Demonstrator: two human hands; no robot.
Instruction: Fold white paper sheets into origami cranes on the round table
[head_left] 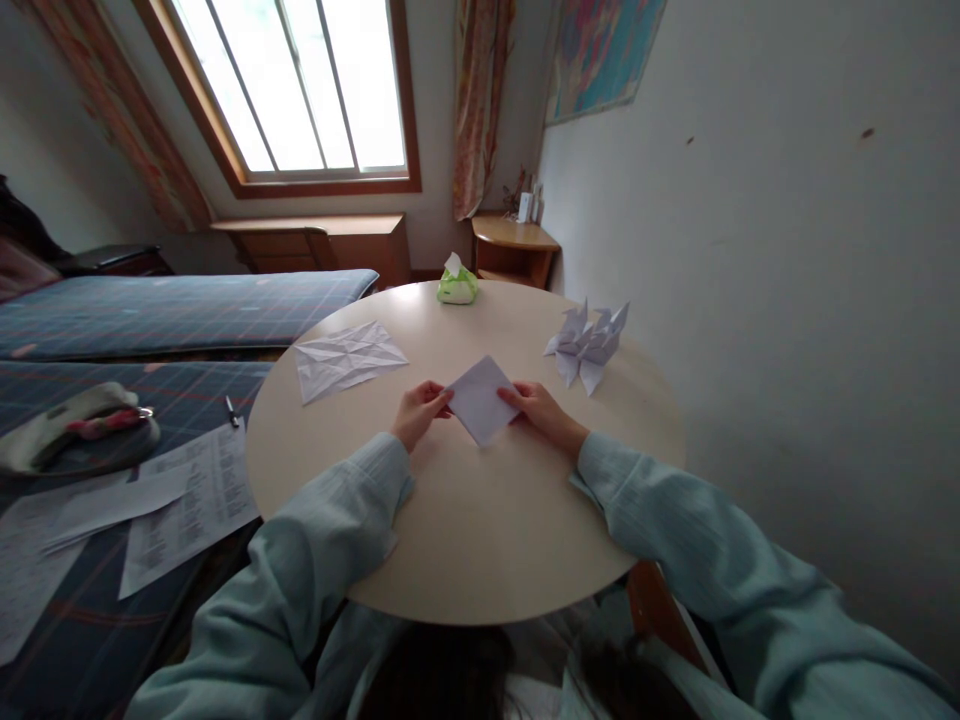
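A folded square of white paper is held between my two hands just above the round table, one corner pointing away and one toward me. My left hand pinches its left corner between thumb and fingers. At the right corner, my right hand grips the paper with the thumb on top. To the right on the table stand several folded paper cranes close together. An unfolded white sheet with many creases lies flat at the left.
The round table stands beside the right wall. A green tissue pack sits at its far edge. On the left, a plaid bed carries printed sheets, a pen and a pouch.
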